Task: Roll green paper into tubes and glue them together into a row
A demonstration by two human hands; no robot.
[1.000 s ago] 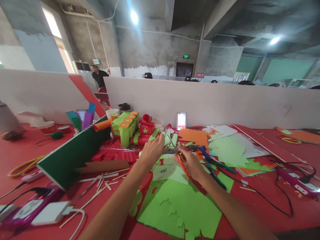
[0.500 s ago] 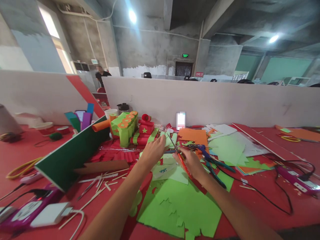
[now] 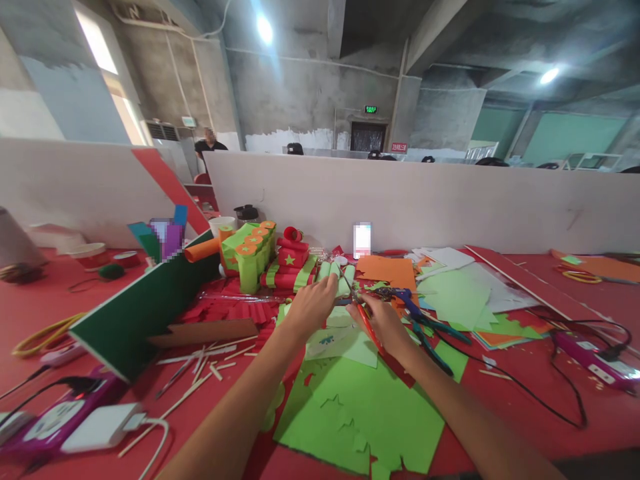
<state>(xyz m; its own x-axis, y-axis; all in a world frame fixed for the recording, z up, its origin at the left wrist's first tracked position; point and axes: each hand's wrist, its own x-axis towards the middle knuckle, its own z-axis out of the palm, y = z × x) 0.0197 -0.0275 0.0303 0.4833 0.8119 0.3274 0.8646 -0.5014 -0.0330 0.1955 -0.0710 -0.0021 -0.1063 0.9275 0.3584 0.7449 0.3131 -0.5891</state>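
My right hand [image 3: 383, 325] is closed around a pair of red-handled scissors [image 3: 369, 325], whose metal blades point up and left. Facing it, my left hand [image 3: 314, 303] has its fingers drawn together by the blade tips; what they pinch, if anything, is hidden. Pale green paper rolls [image 3: 346, 285] lie just beyond the fingertips. Below both hands, a pale sheet [image 3: 345, 348] overlaps a bright green sheet [image 3: 360, 407] with star-shaped cuts. To the left of my left hand stand a red paper piece with a star [image 3: 291, 260] and a green paper model with orange discs [image 3: 253, 253].
Blue glue gun [image 3: 407, 303] and dark green-handled pliers [image 3: 433, 350] lie right of my right hand. Orange paper [image 3: 385, 270] sits behind. A dark green board [image 3: 145, 307] leans at left, near thin sticks [image 3: 200, 373]. Purple power strips [image 3: 595, 357] trail cables. A person stands beyond the partition.
My left hand has shifted slightly right and down, uncovering more of the pale green rolls. My right hand with the scissors has barely moved. The person in the background is more upright.
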